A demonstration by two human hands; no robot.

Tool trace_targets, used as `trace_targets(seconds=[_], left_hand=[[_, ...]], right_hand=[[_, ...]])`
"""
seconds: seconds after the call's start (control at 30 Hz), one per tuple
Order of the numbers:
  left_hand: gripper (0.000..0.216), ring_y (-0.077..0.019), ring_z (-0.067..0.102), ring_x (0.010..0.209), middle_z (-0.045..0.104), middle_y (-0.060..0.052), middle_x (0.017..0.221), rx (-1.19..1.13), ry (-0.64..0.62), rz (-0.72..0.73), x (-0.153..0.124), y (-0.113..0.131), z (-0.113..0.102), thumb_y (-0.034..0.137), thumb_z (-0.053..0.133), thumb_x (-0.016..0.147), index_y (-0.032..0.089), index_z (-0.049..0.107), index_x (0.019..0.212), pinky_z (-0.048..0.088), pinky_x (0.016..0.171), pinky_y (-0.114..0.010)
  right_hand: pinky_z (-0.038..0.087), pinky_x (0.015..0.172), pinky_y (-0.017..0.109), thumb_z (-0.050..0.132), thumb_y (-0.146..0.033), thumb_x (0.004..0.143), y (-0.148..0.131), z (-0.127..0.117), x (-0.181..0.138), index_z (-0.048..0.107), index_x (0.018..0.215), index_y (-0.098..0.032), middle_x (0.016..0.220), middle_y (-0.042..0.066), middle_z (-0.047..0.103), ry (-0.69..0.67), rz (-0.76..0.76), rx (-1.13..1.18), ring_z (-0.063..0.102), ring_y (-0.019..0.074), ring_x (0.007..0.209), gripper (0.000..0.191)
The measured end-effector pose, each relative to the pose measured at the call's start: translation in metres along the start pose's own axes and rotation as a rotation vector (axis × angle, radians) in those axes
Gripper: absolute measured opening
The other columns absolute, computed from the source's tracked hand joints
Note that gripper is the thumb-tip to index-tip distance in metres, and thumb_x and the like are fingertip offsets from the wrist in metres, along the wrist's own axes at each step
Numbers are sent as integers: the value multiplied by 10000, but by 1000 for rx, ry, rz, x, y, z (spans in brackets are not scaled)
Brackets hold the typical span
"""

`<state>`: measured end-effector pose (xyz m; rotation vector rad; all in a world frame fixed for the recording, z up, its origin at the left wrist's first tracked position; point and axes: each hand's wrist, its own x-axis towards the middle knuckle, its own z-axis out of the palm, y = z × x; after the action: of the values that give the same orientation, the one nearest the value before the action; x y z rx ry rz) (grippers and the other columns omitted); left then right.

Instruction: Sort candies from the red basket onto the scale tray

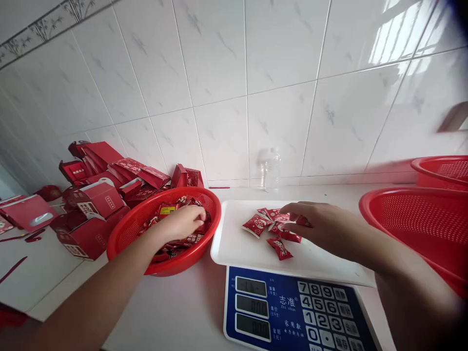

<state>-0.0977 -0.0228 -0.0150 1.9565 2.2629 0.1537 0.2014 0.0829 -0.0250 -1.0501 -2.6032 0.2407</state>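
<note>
My left hand (183, 222) reaches into a red plastic basket (131, 231) full of small red candy packets and its fingers are curled down among them. My right hand (318, 224) hovers over the white tray (237, 243) of a blue electronic scale (292, 312). Its fingers pinch at one of several red candy packets (272, 226) lying on the tray. What the left fingers hold is hidden by the hand.
A pile of red folded gift boxes (95, 195) lies left of the basket against the tiled wall. Two larger red baskets (420, 224) stand at the right. A clear plastic bottle (271, 168) stands by the wall behind the scale.
</note>
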Motion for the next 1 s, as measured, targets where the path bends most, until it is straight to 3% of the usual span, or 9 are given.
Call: trace_targets(seconds=[0.13,0.27,0.43,0.67,0.77,0.83,0.93,1.0], left_hand=[[112,-223,617,811,671,-40,854,45,-116,-133,0,-42,-1,208,470,794,203,581,810,434,700,-288],[110,-249,617,846,681,-50,860,52,-239,-173,-1,-68,8,249,559,714,201,619,794,448,735,-299],[288,-202,612,837,659,-38,975,-7,-274,-198,2,-91,6,342,483,757,208,588,989,467,691,-261],[274,-236,566,764,620,-36,787,55,-335,-248,-4,-103,-4,424,626,623,192,571,759,447,697,-317],[372,-234,581,771,637,-48,841,26,-383,-268,-7,-102,-3,456,683,573,192,595,820,460,658,-298],[423,-218,596,771,646,-53,895,-17,-404,-283,-9,-102,-4,505,638,624,194,600,908,469,619,-271],[488,-199,600,833,634,-62,1012,-50,-357,-292,-11,-107,-10,554,483,744,192,560,1062,478,642,-252],[525,-219,588,859,626,-81,1008,-14,-315,-301,-12,-114,-16,577,485,728,168,560,1049,474,691,-279]], right_hand=[[434,561,304,481,-436,874,5,2,0,666,1035,-287,866,39,713,19,-11,26,631,201,709,288],[445,562,311,485,-422,875,7,4,1,662,1069,-285,886,47,720,20,-25,28,639,208,723,296],[458,581,324,505,-468,863,7,4,0,655,1091,-297,902,40,720,10,-15,24,642,218,749,322],[468,595,328,491,-486,869,8,5,0,643,1124,-295,916,46,721,7,-16,30,650,226,771,353],[471,612,336,487,-481,873,7,4,0,639,1128,-308,945,43,722,-1,-16,28,651,235,803,344],[469,611,335,493,-474,873,7,4,0,640,1129,-313,956,45,722,-5,-18,29,651,235,805,336],[468,601,335,491,-471,876,7,5,0,644,1128,-309,975,53,722,-6,-28,22,651,233,797,336],[472,597,339,480,-476,879,7,5,0,643,1131,-300,986,56,721,-3,-40,15,651,238,801,348]])
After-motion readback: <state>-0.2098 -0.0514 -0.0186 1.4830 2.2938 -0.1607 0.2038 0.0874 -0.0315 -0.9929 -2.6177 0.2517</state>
